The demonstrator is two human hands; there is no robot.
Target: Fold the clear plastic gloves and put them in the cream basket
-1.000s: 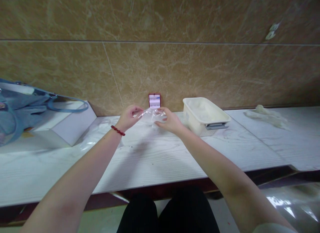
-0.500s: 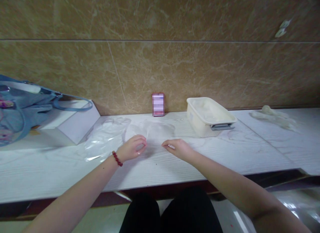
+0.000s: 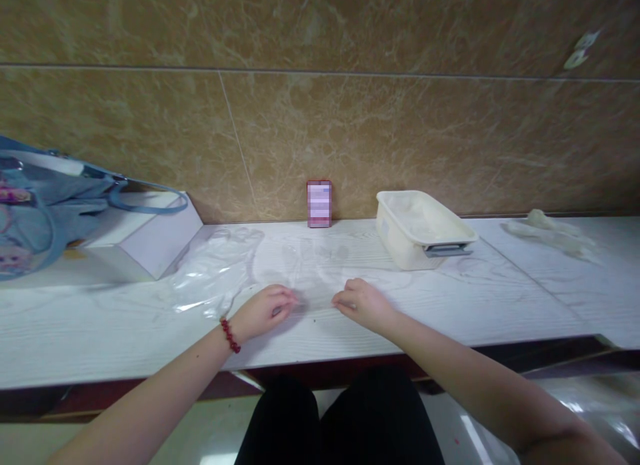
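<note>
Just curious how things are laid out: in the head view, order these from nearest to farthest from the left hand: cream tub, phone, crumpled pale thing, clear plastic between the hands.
From the left hand:
1. Clear plastic: just ahead, slightly right
2. Phone: at the back
3. Cream tub: to the right
4. Crumpled pale thing: far right

1 head-worn camera faces forward and down.

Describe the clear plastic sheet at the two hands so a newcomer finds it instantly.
Below the tan stone-like wall runs a white wood-grain counter. In front of the small upright screen, the clear plastic sheet spreads out, its near edge between the left hand and right hand. It is flatter and fainter than the glossy, crumpled plastic to its left.
</note>
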